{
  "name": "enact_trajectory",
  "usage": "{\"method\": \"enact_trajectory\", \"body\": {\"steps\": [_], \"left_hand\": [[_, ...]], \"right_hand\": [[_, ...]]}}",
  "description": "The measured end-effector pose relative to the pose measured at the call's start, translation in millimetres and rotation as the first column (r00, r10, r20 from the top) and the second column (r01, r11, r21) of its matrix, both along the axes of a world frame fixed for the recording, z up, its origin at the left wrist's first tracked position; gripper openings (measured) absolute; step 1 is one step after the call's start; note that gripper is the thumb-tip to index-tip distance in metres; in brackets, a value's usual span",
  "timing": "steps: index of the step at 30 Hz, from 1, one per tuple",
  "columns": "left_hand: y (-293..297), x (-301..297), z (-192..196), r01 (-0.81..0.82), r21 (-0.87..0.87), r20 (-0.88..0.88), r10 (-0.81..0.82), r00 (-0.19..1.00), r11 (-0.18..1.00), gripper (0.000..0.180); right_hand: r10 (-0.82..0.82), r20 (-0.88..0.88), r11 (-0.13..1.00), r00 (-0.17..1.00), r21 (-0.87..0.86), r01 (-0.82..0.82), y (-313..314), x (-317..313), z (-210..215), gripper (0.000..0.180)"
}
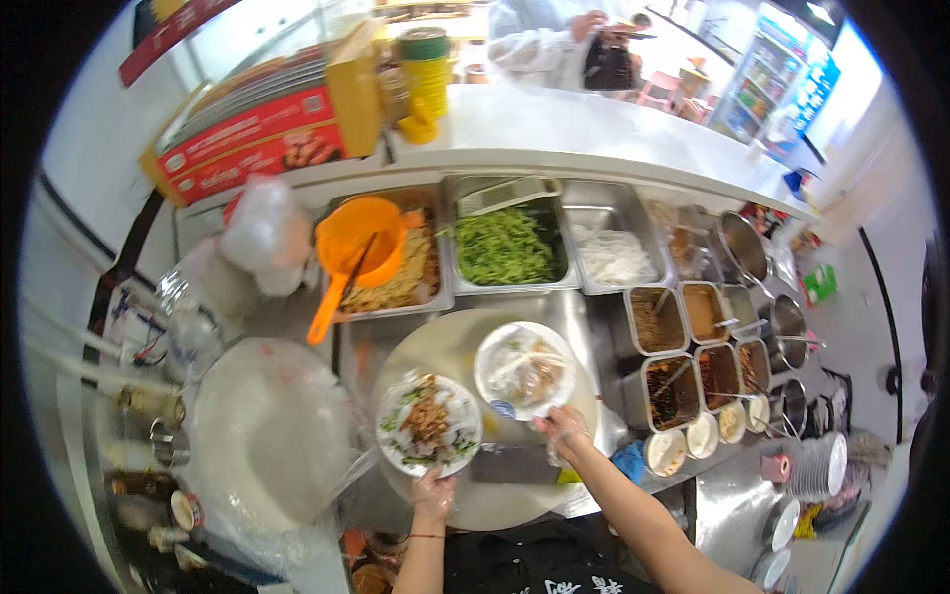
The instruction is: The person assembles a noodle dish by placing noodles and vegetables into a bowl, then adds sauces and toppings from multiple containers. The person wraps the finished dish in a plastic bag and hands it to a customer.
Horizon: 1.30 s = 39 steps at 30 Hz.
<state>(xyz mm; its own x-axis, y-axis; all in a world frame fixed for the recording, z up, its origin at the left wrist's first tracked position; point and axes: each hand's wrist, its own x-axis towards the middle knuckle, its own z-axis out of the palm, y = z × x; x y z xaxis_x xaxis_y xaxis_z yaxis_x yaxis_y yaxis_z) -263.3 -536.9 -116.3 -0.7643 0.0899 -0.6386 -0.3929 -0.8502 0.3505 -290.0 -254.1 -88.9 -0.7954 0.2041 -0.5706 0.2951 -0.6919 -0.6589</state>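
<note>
My left hand [432, 494] grips the near rim of a white plate [387, 461] that carries white noodles or sheets, leafy greens and a mound of brown chopped topping [426, 418]. To its right, my right hand [564, 434] has its fingers closed at the near rim of a white bowl [484, 348]. A pale, brownish filling, seemingly in clear plastic, sits in that bowl [531, 374]. Both dishes are over a round pale cutting board [416, 342]. Between my forearms lies a broad dark cleaver blade [515, 463].
Beyond the board are metal trays of yellowish strips under an orange strainer [361, 243], shredded greens [507, 246] and white noodles [614, 255]. Sauce containers [673, 391] with spoons stand right. A plastic-covered tub [267, 436] is left. A person [539, 45] stands across the counter.
</note>
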Motion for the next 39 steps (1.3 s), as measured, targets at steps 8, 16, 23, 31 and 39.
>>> {"method": "enact_trajectory", "body": {"steps": [8, 16, 23, 31, 39], "left_hand": [[13.3, 5.5, 79.3, 0.064, -0.084, -0.078, -0.071, 0.994, 0.994, 0.060], [39.3, 5.8, 111.3, 0.199, -0.090, -0.022, -0.201, 0.979, 0.976, 0.063], [84.3, -8.1, 126.5, 0.262, -0.123, 0.053, -0.257, 0.965, 0.957, 0.056], [158.6, -39.5, 169.6, 0.445, -0.146, -0.043, -0.455, 0.890, 0.884, 0.062], [172.0, -46.9, 165.1, 0.477, -0.146, -0.040, -0.487, 0.873, 0.867, 0.055]], "right_hand": [[0.219, 0.279, 0.374, 0.935, 0.861, -0.345, 123.6, -49.9, 122.4, 0.019], [-0.203, 0.179, -0.176, 0.963, 0.960, -0.216, 304.2, -130.9, 135.1, 0.031], [0.333, 0.337, -0.160, 0.881, 0.940, -0.300, 290.9, -101.7, 129.6, 0.030], [0.457, 0.198, -0.452, 0.867, 0.891, 0.035, 254.1, -30.1, 129.7, 0.016], [0.453, 0.082, -0.348, 0.888, 0.933, 0.091, 221.6, -11.1, 125.8, 0.015]]}}
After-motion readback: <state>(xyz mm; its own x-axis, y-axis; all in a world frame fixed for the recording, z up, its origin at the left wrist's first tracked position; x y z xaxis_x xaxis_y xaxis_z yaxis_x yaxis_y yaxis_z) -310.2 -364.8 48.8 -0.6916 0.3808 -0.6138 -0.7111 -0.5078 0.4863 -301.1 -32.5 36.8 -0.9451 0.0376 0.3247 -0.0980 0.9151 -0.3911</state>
